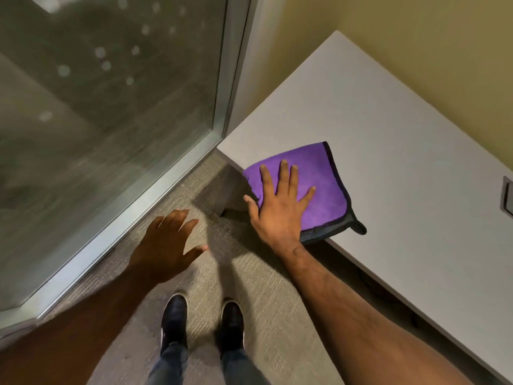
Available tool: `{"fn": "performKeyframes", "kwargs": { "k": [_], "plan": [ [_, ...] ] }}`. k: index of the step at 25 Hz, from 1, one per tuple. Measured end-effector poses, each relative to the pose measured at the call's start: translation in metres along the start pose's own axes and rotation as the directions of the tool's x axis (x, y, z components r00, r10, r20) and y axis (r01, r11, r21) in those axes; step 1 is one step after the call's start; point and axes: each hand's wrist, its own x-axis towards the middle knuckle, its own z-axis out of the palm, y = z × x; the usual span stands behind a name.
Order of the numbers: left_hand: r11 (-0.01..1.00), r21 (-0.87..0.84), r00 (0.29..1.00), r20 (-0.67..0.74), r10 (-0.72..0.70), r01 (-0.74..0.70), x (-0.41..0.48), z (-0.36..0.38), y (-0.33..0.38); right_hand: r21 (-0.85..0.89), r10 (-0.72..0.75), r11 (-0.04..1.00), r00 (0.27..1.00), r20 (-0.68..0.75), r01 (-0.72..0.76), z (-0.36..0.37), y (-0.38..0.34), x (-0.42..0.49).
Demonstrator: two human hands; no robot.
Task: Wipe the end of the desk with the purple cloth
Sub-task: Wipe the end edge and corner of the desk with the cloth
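Observation:
A folded purple cloth (319, 173) with a dark hem lies on the near edge of the white desk (388, 129), close to the desk's left end. My right hand (280, 201) rests flat on the cloth, fingers spread, thumb hanging past the desk edge. My left hand (169, 243) hovers over the carpet to the left of the desk, palm down, fingers apart, holding nothing.
A frosted glass panel in a metal frame (155, 187) runs along the left, near the desk's end. A yellow wall (416, 37) backs the desk. A grey plate (508, 198) is set into the desk at the right edge. My dark shoes (202, 320) stand on beige carpet.

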Motion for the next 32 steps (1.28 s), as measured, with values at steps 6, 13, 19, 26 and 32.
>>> {"fn": "performKeyframes", "kwargs": {
  "k": [6,13,19,26,32],
  "plan": [
    [0.998,-0.051,0.999,0.021,-0.047,0.048,0.005,-0.003,-0.008,-0.042,-0.405,0.913,0.914,0.039,0.406,-0.016,0.070,-0.011],
    [0.998,-0.022,0.998,0.038,-0.059,0.060,0.007,-0.009,-0.025,-0.148,-0.124,0.980,0.991,0.052,0.130,-0.009,0.109,-0.048],
    [0.996,-0.045,0.997,0.019,-0.078,0.078,0.006,-0.009,-0.024,-0.090,-0.024,0.995,0.998,0.061,0.029,-0.010,0.049,0.005],
    [0.995,-0.048,0.996,-0.016,-0.091,0.090,0.000,-0.006,-0.018,0.040,-0.198,0.980,0.976,0.089,0.195,-0.018,0.008,0.064],
    [0.994,-0.069,0.996,-0.022,-0.088,0.087,-0.007,-0.003,-0.016,0.181,-0.221,0.960,0.975,0.030,0.212,-0.016,-0.019,0.123]
  ]
}}
